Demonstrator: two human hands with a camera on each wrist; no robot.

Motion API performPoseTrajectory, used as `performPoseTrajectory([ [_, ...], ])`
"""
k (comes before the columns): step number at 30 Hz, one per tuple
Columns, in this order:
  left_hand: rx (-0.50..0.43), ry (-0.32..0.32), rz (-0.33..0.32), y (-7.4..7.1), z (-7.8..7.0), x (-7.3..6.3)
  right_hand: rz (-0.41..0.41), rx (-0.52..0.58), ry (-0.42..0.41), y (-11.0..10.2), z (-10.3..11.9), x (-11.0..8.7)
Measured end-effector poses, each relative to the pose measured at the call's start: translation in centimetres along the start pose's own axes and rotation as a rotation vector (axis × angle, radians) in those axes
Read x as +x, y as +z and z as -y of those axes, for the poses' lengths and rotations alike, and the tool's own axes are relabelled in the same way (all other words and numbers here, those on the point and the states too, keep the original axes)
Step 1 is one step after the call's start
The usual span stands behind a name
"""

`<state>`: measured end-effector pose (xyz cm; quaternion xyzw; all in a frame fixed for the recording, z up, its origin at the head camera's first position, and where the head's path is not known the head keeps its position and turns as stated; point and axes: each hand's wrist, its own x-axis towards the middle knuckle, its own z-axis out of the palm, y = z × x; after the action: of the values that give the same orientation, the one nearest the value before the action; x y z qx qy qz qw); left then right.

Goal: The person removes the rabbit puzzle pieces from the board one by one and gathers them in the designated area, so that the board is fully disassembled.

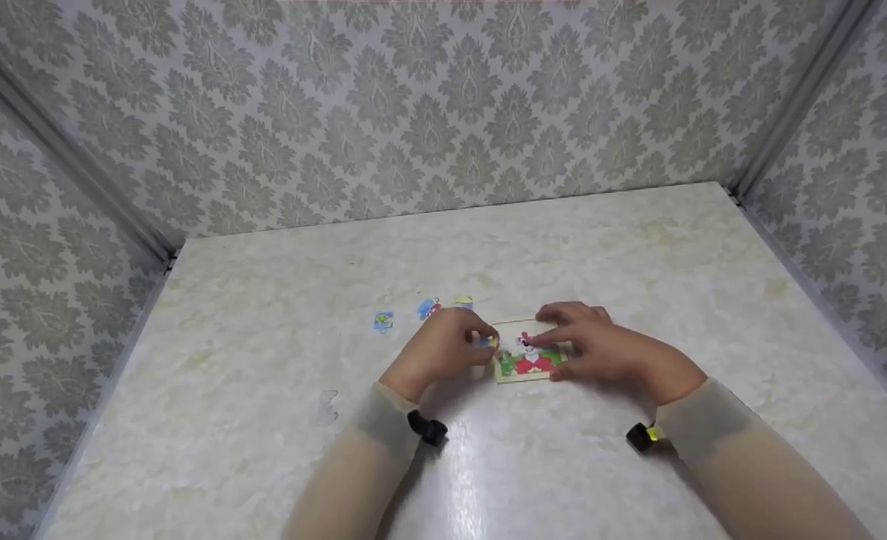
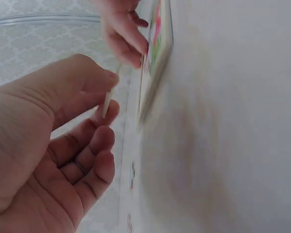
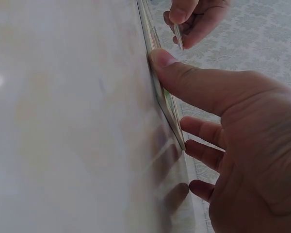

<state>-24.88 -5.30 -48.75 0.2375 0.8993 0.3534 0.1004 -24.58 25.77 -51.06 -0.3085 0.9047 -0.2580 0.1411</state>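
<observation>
Between thumb and index finger, my left hand [image 1: 443,346] pinches a small puzzle piece [image 2: 107,103], seen edge-on in the left wrist view. It is held just above the left side of a puzzle board [image 1: 518,380], which has a pale frame and a red, white and green cartoon figure. My right hand [image 1: 612,351] holds the board at its right side. Its thumb is on the near edge and other fingers reach the far and right edges, while the index finger touches the picture. Part of the board is hidden under the right hand.
Left of the board lie a blue puzzle piece [image 1: 383,322], a blue and red piece [image 1: 428,307] and a yellow-topped piece [image 1: 463,301], the last two partly behind the left hand. Nearer sits a pale, irregular flat piece [image 1: 328,407]. Patterned walls [image 1: 443,112] enclose the marbled table [image 1: 263,300].
</observation>
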Motion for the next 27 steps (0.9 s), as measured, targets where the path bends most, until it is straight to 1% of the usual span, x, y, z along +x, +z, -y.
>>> performPoseTrajectory([
  [4,-0.029,0.044,-0.035,-1.7,0.8,-2.2,0.003,0.005,0.042,0.1,0.1,0.0],
  [6,-0.038,0.046,-0.058,-2.6,1.3,-3.6,0.003,0.007,0.045,0.2,0.2,0.0],
  [10,-0.028,0.032,-0.114,-4.4,2.7,-6.0,-0.001,0.006,0.034,0.1,0.3,0.0],
  [13,-0.006,-0.012,-0.168,-5.4,4.2,-7.3,-0.004,0.003,0.024,0.0,0.3,0.0],
  [16,0.0,-0.073,-0.205,-6.0,6.0,-8.1,0.003,0.0,0.013,0.1,0.4,0.1],
  [20,-0.014,-0.14,-0.233,-6.4,7.8,-8.7,0.015,-0.005,0.032,0.1,0.4,0.3],
  [23,-0.048,-0.18,-0.234,-6.6,8.8,-9.0,0.017,-0.005,0.057,0.1,0.4,0.2],
  [27,-0.07,-0.228,-0.209,-7.1,10.1,-9.4,0.01,0.004,0.074,0.1,0.4,0.3],
])
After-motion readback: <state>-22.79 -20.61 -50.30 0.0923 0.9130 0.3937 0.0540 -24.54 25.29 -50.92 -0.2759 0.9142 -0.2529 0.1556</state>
